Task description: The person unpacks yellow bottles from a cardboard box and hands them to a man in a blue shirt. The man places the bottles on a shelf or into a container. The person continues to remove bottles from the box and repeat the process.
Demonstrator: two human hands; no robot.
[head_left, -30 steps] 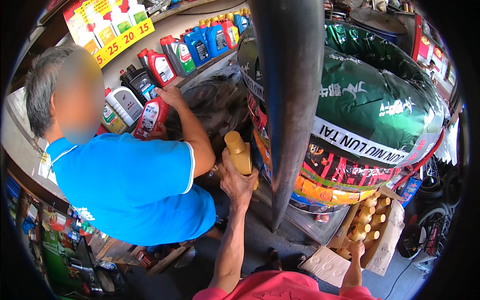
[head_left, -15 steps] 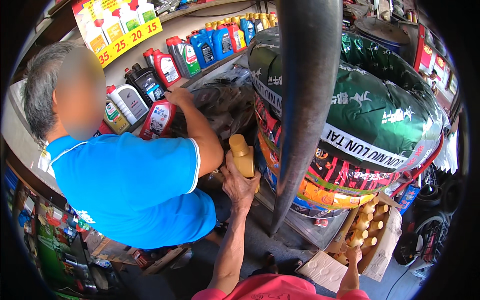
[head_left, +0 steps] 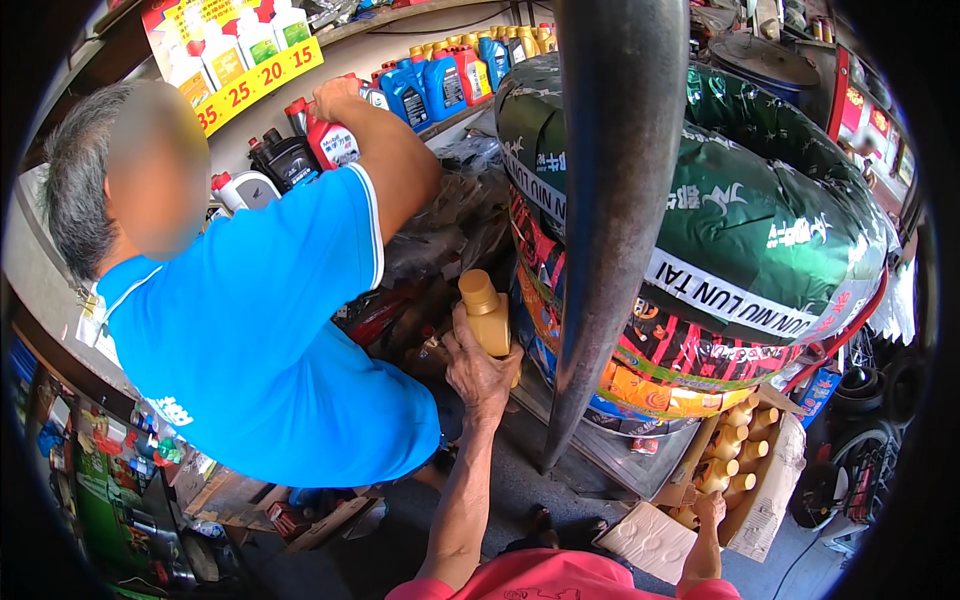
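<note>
A gold motor oil bottle [head_left: 487,318] with a gold cap stands upright in my left hand [head_left: 480,370], the fingers wrapped round its body. Lower right, my right hand [head_left: 711,508] is curled at the near side of an opened cardboard carton [head_left: 765,505]. Several gold bottles [head_left: 716,474] like the held one lie tilted in this carton, right beside my fingers. What those fingers grip is too small to make out. At the left a co-worker in a blue shirt [head_left: 260,330] reaches up, one hand on a red oil bottle [head_left: 330,145] at the shelf.
Tyres in green and coloured wrapping [head_left: 780,230] are stacked at the right. A thick metal pole [head_left: 620,200] rises in front of them. Blue, red and gold oil bottles [head_left: 440,80] line the back shelf. A carton flap [head_left: 650,540] spreads near my feet.
The co-worker's arm has moved up and away, carrying the red bottle from the lower front to the shelf row. My hands have stayed nearly still.
</note>
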